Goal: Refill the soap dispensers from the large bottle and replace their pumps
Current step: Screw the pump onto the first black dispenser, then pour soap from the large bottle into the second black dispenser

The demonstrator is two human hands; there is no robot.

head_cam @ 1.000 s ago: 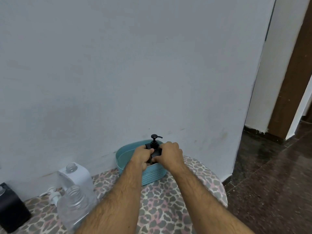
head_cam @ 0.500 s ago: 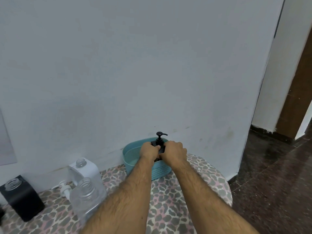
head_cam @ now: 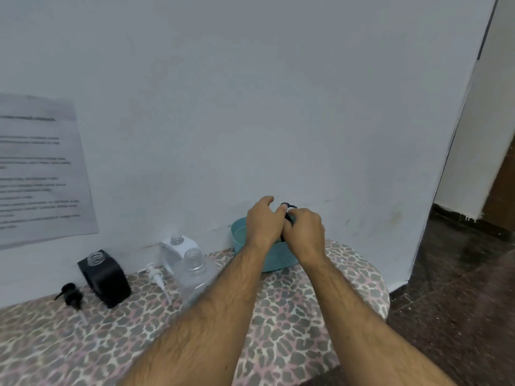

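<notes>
Both hands have risen at the basket since half a second ago, and the view has swung left, showing more of the table. Near its front edge lies a black pump (head_cam: 71, 296); behind it stand a black dispenser (head_cam: 104, 277), a white pump (head_cam: 156, 275), a clear bottle (head_cam: 195, 270) and a white dispenser (head_cam: 178, 246), all open. Farther back, over the teal basket (head_cam: 281, 257), the left hand (head_cam: 263, 222) and right hand (head_cam: 305, 232) are pressed together, closed on a pump top (head_cam: 287, 208). I judge they are unscrewing or seating it; next comes a steady twist.

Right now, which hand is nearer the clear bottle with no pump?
Left. The left hand is over the teal basket, just right of the clear bottle; the right hand lies farther right.
</notes>
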